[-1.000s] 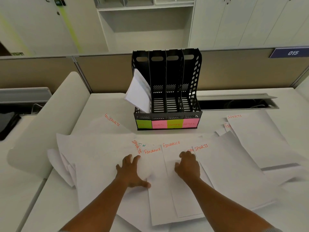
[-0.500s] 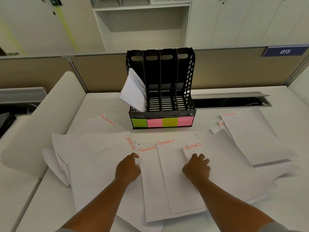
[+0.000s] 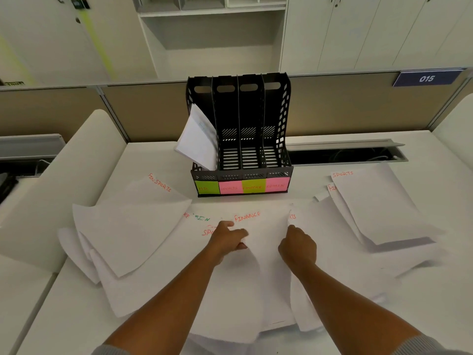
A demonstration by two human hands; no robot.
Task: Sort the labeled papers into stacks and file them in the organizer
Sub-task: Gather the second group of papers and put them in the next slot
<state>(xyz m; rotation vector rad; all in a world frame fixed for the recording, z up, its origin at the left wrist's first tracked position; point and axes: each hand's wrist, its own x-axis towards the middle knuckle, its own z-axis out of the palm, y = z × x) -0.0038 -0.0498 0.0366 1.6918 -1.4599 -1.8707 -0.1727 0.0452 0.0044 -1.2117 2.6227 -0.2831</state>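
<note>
White sheets with handwritten labels lie spread over the desk in front of a black four-slot organizer (image 3: pixel 277 119). Its front carries sticky notes reading HR, SPORTS, FINANCE and ADMIN. Folded papers (image 3: pixel 198 139) lean out of the leftmost slot. A sheet marked FINANCE (image 3: pixel 263 224) lies in the middle, and both hands are on it. My left hand (image 3: pixel 226 239) pinches its left edge with curled fingers. My right hand (image 3: pixel 297 245) grips its right edge, which lifts a little. Sheets marked SPORTS (image 3: pixel 371 201) are stacked at the right, and a sheet marked FIN SPORTS (image 3: pixel 151 192) lies at the left.
A brown partition (image 3: pixel 358 106) runs behind the desk, with an open cable tray (image 3: pixel 345 152) to the right of the organizer. A curved white desk section (image 3: pixel 64 175) lies on the left. White cabinets (image 3: pixel 358 29) stand beyond.
Both hands moved inward and took hold of the FINANCE sheet's edges. The two FINANCE sheets now lie together, covering other labels. The view shifted slightly.
</note>
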